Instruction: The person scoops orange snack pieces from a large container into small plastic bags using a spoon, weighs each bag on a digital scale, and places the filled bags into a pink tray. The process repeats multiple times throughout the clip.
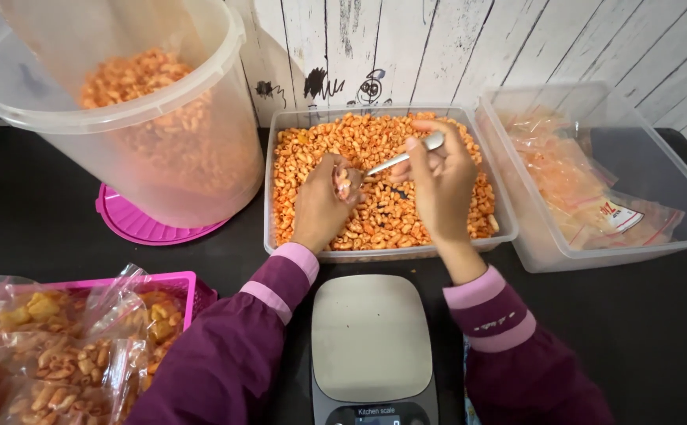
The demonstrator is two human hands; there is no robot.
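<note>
Left hand (324,201) cupped and closed around a small clear bag (344,182), mouth of bag facing up with a few orange snack pieces visible; most of the bag hidden in the palm, hard to make out. Right hand (442,181) pinched on the handle of a metal spoon (402,160), thumb on top; spoon tip points to 9 o'clock at the bag mouth, bowl of spoon hidden behind the left fingers. Both hands hover over the clear rectangular tray (504,224) full of orange curled snacks (383,212); can't tell if the wrists touch the rim.

At 6 o'clock from the hands, kitchen scale (371,338) with bare grey plate, display cut off by the frame edge. At 3 o'clock, clear tub (658,236) holding flat empty plastic pouches (587,197), right side cut off. At 10 o'clock, big translucent bucket (202,149) tilted, part full of same snacks, top and left cropped, resting by a pink lid (143,224) mostly hidden under it. At 8 o'clock, pink basket (182,281) with filled snack bags (60,354), cut off at left and bottom. Purple sleeves (225,354) with pink cuffs. Black tabletop (36,212), white plank wall (469,47) behind
</note>
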